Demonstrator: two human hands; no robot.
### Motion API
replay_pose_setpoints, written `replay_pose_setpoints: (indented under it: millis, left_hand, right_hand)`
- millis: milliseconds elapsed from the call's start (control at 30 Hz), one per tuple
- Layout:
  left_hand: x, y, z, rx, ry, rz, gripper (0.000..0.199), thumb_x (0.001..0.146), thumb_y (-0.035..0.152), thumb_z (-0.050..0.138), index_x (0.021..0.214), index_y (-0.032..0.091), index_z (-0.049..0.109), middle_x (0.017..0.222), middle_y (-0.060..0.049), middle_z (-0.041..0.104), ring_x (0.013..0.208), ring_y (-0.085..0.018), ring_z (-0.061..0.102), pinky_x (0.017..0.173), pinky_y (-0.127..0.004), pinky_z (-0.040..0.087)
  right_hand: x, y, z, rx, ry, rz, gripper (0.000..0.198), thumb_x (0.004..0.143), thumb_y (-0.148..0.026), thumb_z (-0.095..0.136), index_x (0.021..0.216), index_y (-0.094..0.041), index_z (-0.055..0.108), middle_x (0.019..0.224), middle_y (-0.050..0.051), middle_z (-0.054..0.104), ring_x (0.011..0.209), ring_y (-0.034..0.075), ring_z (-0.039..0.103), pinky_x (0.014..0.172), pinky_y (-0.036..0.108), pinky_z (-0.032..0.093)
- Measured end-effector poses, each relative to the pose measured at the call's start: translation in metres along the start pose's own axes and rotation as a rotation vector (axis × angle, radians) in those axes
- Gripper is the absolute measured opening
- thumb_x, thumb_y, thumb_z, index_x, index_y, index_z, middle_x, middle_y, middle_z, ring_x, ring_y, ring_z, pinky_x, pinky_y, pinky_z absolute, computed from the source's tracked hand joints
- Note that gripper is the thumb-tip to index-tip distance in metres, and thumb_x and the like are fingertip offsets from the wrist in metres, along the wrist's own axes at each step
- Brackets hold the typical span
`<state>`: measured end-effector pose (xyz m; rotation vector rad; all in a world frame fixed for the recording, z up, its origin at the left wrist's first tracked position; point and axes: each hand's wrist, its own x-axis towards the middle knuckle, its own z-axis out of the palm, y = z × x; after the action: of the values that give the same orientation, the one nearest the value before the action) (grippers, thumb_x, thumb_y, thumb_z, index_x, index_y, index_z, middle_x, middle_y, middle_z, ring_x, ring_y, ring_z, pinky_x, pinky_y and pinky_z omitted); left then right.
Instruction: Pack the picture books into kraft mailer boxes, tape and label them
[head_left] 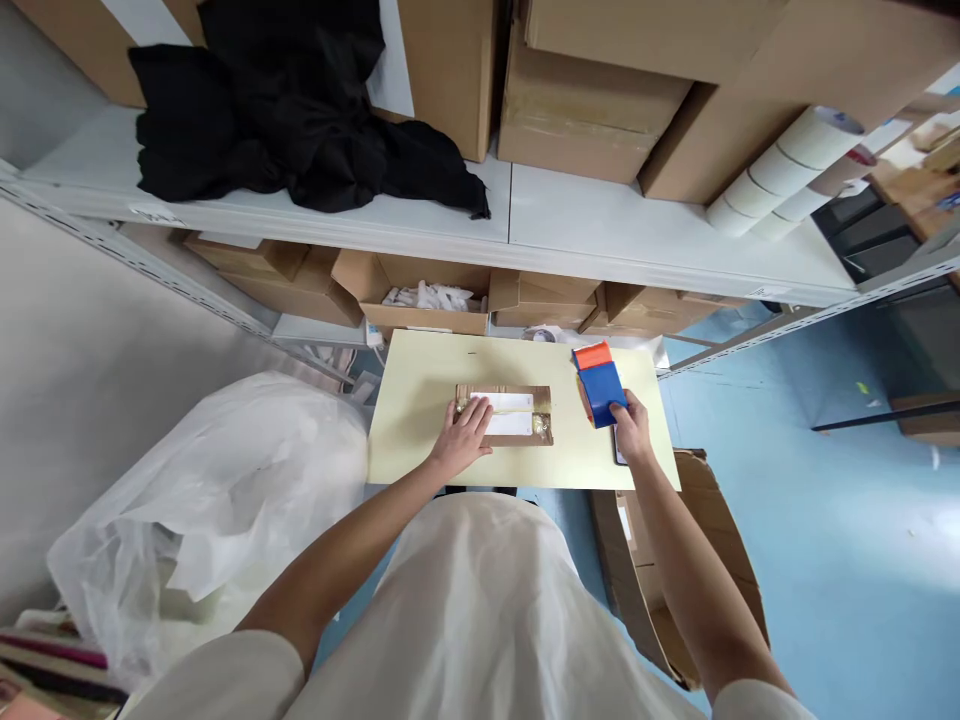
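Observation:
A small cardboard box (541, 437) with white labels and shiny clear tape lies on the pale yellow table (420, 365). My left hand (465, 435) rests flat on the left part of the box, fingers stretched out. In my right hand (632, 422) is a blue and orange tape dispenser (600, 388), gripped by its lower end and held above the right side of the table. Partly hidden behind that hand, a phone (619, 447) lies on the table.
Behind the table, a metal shelf (585, 220) carries cartons, black cloth (300, 120) and white tape rolls (784, 170). An open carton (720, 560) stands on the floor at right. White plastic sheeting (225, 500) bulges up at left.

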<state>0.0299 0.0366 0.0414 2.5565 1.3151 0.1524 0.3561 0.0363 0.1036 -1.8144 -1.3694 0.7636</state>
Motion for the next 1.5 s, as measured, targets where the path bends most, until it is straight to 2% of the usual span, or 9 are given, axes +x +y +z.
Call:
replay_pose_setpoints:
  millis: [133, 300, 667, 833, 933, 1033, 1133, 1333, 1500]
  left_hand:
    - [-0.011, -0.002, 0.004, 0.001, 0.005, 0.01, 0.074, 0.08, 0.033, 0.062, 0.145, 0.018, 0.028, 0.151, -0.015, 0.027, 0.14, -0.032, 0.019, 0.112, -0.06, 0.002]
    - [-0.012, -0.006, 0.002, -0.009, -0.019, 0.016, 0.075, 0.079, 0.034, 0.064, 0.144, 0.017, 0.03, 0.148, -0.017, 0.033, 0.139, -0.032, 0.023, 0.111, -0.06, 0.002]
    - [-0.008, -0.009, -0.009, -0.12, -0.024, 0.024, 0.075, 0.075, 0.042, 0.066, 0.138, 0.015, 0.038, 0.143, -0.019, 0.04, 0.136, -0.035, 0.028, 0.111, -0.06, 0.002]
    - [-0.01, -0.008, -0.025, -0.552, 0.119, -0.2, 0.054, 0.088, 0.046, 0.046, 0.135, 0.02, 0.041, 0.14, -0.013, 0.046, 0.132, -0.028, 0.038, 0.113, -0.054, 0.01]
    - [0.001, -0.006, -0.031, -1.018, 0.287, -0.445, 0.048, 0.088, 0.047, 0.045, 0.127, 0.02, 0.05, 0.129, -0.012, 0.055, 0.12, -0.025, 0.051, 0.107, -0.045, 0.031]
    - [0.017, -0.003, -0.037, -1.558, 0.184, -0.623, 0.048, 0.076, 0.051, 0.063, 0.111, 0.018, 0.06, 0.11, -0.012, 0.064, 0.097, -0.021, 0.063, 0.087, -0.036, 0.046]
    - [0.03, 0.0, -0.041, -1.908, 0.022, -0.708, 0.038, 0.066, 0.047, 0.074, 0.09, 0.019, 0.065, 0.089, -0.005, 0.068, 0.081, -0.014, 0.063, 0.078, -0.029, 0.045]
    - [0.039, 0.01, -0.034, -2.256, -0.024, -0.798, 0.031, 0.057, 0.036, 0.083, 0.067, 0.018, 0.061, 0.074, 0.001, 0.067, 0.073, -0.011, 0.061, 0.075, -0.027, 0.043]
    - [0.041, 0.015, -0.026, -2.336, 0.036, -0.782, 0.031, 0.058, 0.033, 0.083, 0.061, 0.017, 0.057, 0.067, 0.003, 0.065, 0.065, -0.009, 0.059, 0.072, -0.026, 0.044]
  right_hand:
    - [0.013, -0.054, 0.02, 0.137, -0.177, -0.029, 0.045, 0.078, -0.06, 0.047, 0.055, -0.021, 0.039, 0.05, -0.003, 0.036, 0.049, 0.011, 0.032, 0.046, 0.024, 0.027]
    - [0.02, -0.078, 0.054, 0.106, -0.502, 0.013, 0.055, 0.07, -0.069, 0.053, 0.052, -0.019, 0.042, 0.048, -0.005, 0.034, 0.047, 0.008, 0.029, 0.043, 0.023, 0.023]
    - [0.04, -0.08, 0.065, -0.046, -0.625, -0.01, 0.053, 0.07, -0.067, 0.055, 0.053, -0.017, 0.049, 0.049, -0.004, 0.041, 0.049, 0.009, 0.035, 0.047, 0.024, 0.029]
    - [0.04, -0.072, 0.067, -0.07, -0.636, -0.042, 0.052, 0.07, -0.065, 0.057, 0.053, -0.017, 0.048, 0.05, -0.004, 0.039, 0.051, 0.01, 0.035, 0.047, 0.024, 0.029]
    - [0.039, -0.067, 0.065, -0.049, -0.644, -0.044, 0.052, 0.07, -0.065, 0.056, 0.053, -0.017, 0.047, 0.051, -0.004, 0.039, 0.051, 0.01, 0.035, 0.047, 0.024, 0.029]
    - [0.038, -0.064, 0.063, -0.028, -0.644, -0.054, 0.052, 0.07, -0.065, 0.056, 0.053, -0.018, 0.045, 0.051, -0.004, 0.038, 0.05, 0.009, 0.034, 0.046, 0.024, 0.027]
    - [0.038, -0.064, 0.062, -0.017, -0.621, -0.056, 0.053, 0.071, -0.066, 0.055, 0.052, -0.018, 0.043, 0.05, -0.004, 0.037, 0.05, 0.009, 0.033, 0.046, 0.024, 0.027]
    - [0.037, -0.063, 0.059, 0.025, -0.638, -0.026, 0.054, 0.069, -0.068, 0.055, 0.053, -0.018, 0.044, 0.05, -0.004, 0.037, 0.05, 0.009, 0.033, 0.046, 0.024, 0.028]
    - [0.038, -0.061, 0.058, 0.045, -0.641, -0.011, 0.055, 0.067, -0.069, 0.056, 0.052, -0.018, 0.044, 0.05, -0.003, 0.038, 0.05, 0.009, 0.033, 0.046, 0.024, 0.028]
